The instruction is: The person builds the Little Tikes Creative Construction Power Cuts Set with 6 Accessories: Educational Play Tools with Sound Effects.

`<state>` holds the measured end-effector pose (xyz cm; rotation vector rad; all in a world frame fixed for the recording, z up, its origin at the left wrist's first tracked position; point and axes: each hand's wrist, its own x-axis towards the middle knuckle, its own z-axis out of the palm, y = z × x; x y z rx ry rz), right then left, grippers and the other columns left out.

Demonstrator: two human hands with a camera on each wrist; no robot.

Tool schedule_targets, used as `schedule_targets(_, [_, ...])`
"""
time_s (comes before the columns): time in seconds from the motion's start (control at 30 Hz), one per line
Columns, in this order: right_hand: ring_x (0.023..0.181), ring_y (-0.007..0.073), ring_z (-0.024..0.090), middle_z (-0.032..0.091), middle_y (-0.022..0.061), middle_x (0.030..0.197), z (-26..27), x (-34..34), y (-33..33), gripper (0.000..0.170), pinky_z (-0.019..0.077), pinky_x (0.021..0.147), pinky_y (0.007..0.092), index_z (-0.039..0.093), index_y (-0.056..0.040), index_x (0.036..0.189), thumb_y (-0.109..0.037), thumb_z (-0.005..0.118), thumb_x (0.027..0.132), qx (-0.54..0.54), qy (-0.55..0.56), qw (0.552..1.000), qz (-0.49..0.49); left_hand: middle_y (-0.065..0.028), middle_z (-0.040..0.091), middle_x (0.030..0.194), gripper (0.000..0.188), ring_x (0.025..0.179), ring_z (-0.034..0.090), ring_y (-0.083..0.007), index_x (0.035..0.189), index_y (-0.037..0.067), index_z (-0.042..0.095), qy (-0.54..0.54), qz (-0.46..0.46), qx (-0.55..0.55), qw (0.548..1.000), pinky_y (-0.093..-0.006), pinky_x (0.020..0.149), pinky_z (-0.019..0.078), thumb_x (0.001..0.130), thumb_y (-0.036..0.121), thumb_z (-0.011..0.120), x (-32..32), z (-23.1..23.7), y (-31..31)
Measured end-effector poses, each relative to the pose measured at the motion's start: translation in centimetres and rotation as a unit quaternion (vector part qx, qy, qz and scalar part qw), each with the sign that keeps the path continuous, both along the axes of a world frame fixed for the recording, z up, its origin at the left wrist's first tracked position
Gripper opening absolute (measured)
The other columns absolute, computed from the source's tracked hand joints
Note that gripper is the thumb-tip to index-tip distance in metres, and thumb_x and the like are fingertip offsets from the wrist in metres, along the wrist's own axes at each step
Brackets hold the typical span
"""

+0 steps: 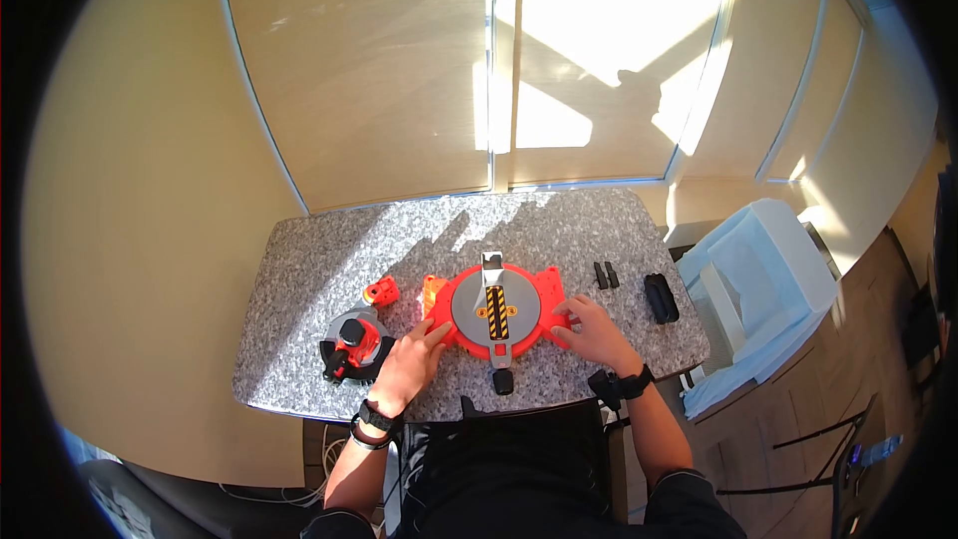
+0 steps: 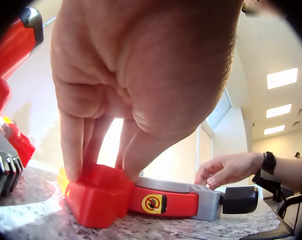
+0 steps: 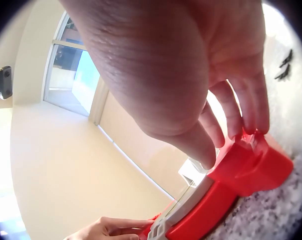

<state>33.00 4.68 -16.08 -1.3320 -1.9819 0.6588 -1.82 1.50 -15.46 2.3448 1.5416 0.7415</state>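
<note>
A red-and-grey round toy base [image 1: 469, 309] lies on the speckled table, with a black-and-yellow striped strip across its grey disc. At its near left corner, my left hand [image 1: 407, 369] holds a red block-like lug [image 2: 98, 195] between thumb and fingers. My right hand [image 1: 597, 332] grips the matching red lug [image 3: 251, 165] on the near right, thumb on the inner side and fingers over the outer part. A black knob [image 1: 503, 381] sticks out of the base's near edge, and a white upright piece [image 1: 492, 269] stands at its far edge.
Left of the base stands a grey, red and black toy assembly [image 1: 354, 344], with a small red part [image 1: 381, 291] behind it. Two slim black pieces [image 1: 606, 275] and a black block-like item [image 1: 661, 298] lie on the right. A blue-covered stand [image 1: 763, 289] is beside the table.
</note>
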Motion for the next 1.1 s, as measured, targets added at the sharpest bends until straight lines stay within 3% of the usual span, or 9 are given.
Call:
schedule_targets(0.23, [0.098, 0.0287, 0.069, 0.064, 0.0142, 0.105, 0.4, 0.2, -0.1, 0.028, 0.0598, 0.088, 0.0378, 0.068, -0.0024, 0.111, -0.014, 0.078, 0.088, -0.008, 0.020, 1.000, 0.009, -0.0274, 0.064, 0.129, 0.051, 0.112, 0.064, -0.0447, 0.142, -0.003, 0.050, -0.020, 0.011, -0.027, 0.999, -0.0490, 0.094, 0.0548, 0.097, 0.013, 0.065, -0.2, 0.9, 0.0])
schedule_targets(0.47, [0.104, 0.0259, 0.070, 0.067, 0.0140, 0.113, 0.9, 0.7, -0.3, 0.026, 0.0594, 0.090, 0.0373, 0.068, -0.0019, 0.114, -0.013, 0.075, 0.091, -0.056, 0.076, 0.995, 0.013, -0.0275, 0.062, 0.132, 0.050, 0.118, 0.062, -0.0443, 0.143, -0.003, 0.049, -0.008, 0.007, -0.023, 1.000, -0.0489, 0.097, 0.0537, 0.097, 0.013, 0.064, -0.4, 0.0, -0.1])
schedule_targets(0.63, [0.103, 0.0244, 0.072, 0.072, 0.0135, 0.112, 0.5, 2.5, 0.8, 0.025, 0.0582, 0.089, 0.0359, 0.070, -0.0022, 0.115, -0.016, 0.073, 0.094, -0.080, 0.109, 0.990, -0.044, -0.0244, 0.051, 0.147, 0.053, 0.128, 0.057, -0.0428, 0.145, 0.002, 0.050, 0.015, -0.012, -0.032, 0.999, -0.0479, 0.104, 0.0518, 0.096, 0.014, 0.066, -0.2, 0.1, -0.5])
schedule_targets(0.8, [0.093, 0.0254, 0.073, 0.075, 0.0130, 0.100, 0.8, 5.6, 3.1, 0.028, 0.0577, 0.082, 0.0374, 0.070, -0.0015, 0.113, -0.021, 0.073, 0.093, -0.016, 0.045, 0.993, -0.110, -0.0242, 0.050, 0.148, 0.054, 0.128, 0.058, -0.0428, 0.145, 0.005, 0.051, 0.030, -0.009, -0.039, 0.999, -0.0484, 0.103, 0.0525, 0.094, 0.014, 0.068, -0.2, 0.5, -1.1])
schedule_targets(1.03, [0.090, 0.0299, 0.074, 0.076, 0.0167, 0.097, 0.9, 9.8, 7.6, 0.028, 0.0580, 0.080, 0.0396, 0.073, -0.0015, 0.105, -0.023, 0.075, 0.087, -0.047, -0.035, 0.980, -0.190, -0.0239, 0.052, 0.147, 0.052, 0.125, 0.059, -0.0432, 0.142, 0.005, 0.053, 0.046, -0.018, -0.017, 0.999, -0.0485, 0.101, 0.0537, 0.094, 0.016, 0.069, -0.6, 0.7, -1.5])
schedule_targets(1.1, [0.075, 0.0217, 0.073, 0.075, 0.0129, 0.087, 0.2, 11.1, 9.2, 0.027, 0.0577, 0.069, 0.0365, 0.073, -0.0012, 0.104, -0.021, 0.077, 0.086, -0.038, -0.073, 0.976, -0.203, -0.0242, 0.052, 0.147, 0.051, 0.124, 0.060, -0.0434, 0.141, 0.005, 0.054, 0.044, -0.017, -0.019, 0.999, -0.0487, 0.100, 0.0540, 0.094, 0.016, 0.069, -0.6, 0.9, -1.5])
